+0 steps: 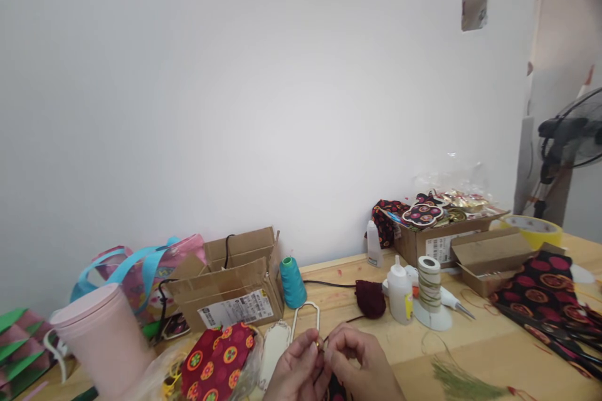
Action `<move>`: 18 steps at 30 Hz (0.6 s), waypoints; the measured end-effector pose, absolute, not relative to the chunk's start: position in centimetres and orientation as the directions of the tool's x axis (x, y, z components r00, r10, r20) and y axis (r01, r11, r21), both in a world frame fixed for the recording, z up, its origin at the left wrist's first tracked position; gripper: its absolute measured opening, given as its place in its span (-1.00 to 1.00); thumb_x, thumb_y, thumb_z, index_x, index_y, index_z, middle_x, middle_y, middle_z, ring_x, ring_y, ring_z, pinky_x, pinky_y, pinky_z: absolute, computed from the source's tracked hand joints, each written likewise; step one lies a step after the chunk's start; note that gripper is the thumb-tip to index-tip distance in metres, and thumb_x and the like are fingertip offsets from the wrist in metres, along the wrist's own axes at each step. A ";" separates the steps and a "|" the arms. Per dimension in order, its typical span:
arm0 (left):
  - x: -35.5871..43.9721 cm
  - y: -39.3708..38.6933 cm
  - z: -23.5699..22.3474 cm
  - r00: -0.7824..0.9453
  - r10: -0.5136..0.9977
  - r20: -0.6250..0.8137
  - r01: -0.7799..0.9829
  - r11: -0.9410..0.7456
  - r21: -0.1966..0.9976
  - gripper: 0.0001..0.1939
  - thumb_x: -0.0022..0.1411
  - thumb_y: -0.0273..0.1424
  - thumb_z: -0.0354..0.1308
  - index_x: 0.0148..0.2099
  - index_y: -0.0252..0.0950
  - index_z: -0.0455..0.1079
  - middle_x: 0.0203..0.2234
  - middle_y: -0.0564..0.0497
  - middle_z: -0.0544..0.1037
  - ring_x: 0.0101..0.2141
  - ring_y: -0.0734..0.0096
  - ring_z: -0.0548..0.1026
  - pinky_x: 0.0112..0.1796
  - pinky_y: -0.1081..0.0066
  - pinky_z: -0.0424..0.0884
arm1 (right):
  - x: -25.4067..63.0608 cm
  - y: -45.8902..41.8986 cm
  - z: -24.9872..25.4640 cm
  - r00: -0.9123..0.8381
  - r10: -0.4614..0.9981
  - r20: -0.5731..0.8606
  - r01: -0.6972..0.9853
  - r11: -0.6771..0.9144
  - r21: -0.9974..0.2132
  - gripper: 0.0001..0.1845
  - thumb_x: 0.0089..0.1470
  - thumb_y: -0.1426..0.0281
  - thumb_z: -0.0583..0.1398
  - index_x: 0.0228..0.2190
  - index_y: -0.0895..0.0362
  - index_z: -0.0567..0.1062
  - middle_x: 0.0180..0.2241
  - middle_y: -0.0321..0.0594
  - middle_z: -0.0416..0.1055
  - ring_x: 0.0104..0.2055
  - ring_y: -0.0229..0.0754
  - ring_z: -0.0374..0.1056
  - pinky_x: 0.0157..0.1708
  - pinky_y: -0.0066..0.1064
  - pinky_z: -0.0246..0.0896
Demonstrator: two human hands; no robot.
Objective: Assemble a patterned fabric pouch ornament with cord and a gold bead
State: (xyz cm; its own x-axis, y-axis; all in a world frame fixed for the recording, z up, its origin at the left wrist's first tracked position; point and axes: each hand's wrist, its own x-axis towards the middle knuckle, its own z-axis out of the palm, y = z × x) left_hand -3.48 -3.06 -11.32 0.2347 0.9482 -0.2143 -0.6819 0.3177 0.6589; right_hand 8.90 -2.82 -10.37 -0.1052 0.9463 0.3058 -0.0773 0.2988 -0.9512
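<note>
My left hand [298,368] is closed in a pinch around a small gold-coloured piece [320,344], too small to name surely. Close against it, my right hand [355,357] pinches with thumb and fingertips; what lies between them is hidden. Below both hands shows a bit of dark patterned fabric [335,390]. Just left of my hands lie a cream ornate-edged plate [276,348] and a white looped frame [306,306]. Beyond my right hand sits a ball of dark red yarn [369,299], with dark cord running from it.
Left are a pink lidded cup [101,338], red patterned fabric [219,360], a cardboard box [235,291] and a teal thread cone [292,282]. Right are a glue bottle [400,294], a cord spool [429,288], a green tassel [463,382], scissors [559,335] and a filled box [433,244].
</note>
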 end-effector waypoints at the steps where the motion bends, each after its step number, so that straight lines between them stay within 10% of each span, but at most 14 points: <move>1: -3.5 -3.1 -11.3 0.231 0.951 -0.208 -0.685 0.310 0.659 -0.76 -0.24 -0.54 0.31 -0.41 -0.33 0.39 -0.56 0.01 0.55 -0.49 0.49 0.49 -0.33 0.46 0.35 | 8.9 -2.8 -10.4 -0.105 0.948 0.302 -0.077 0.295 -0.953 -0.83 -0.23 0.46 0.14 -0.76 0.20 0.36 -0.66 -0.28 0.27 -0.56 -0.30 0.17 -0.56 -0.49 0.09; 18: -3.4 -3.2 -11.0 0.217 0.952 -0.218 -0.678 0.308 0.667 -0.73 -0.26 -0.54 0.33 -0.41 -0.34 0.40 -0.56 -0.01 0.56 -0.46 0.46 0.51 -0.32 0.47 0.36 | 8.7 -2.6 -10.7 -0.123 0.946 0.298 -0.037 0.296 -0.954 -0.81 -0.20 0.39 0.07 -0.73 0.18 0.30 -0.65 -0.23 0.25 -0.58 -0.25 0.17 -0.59 -0.44 0.07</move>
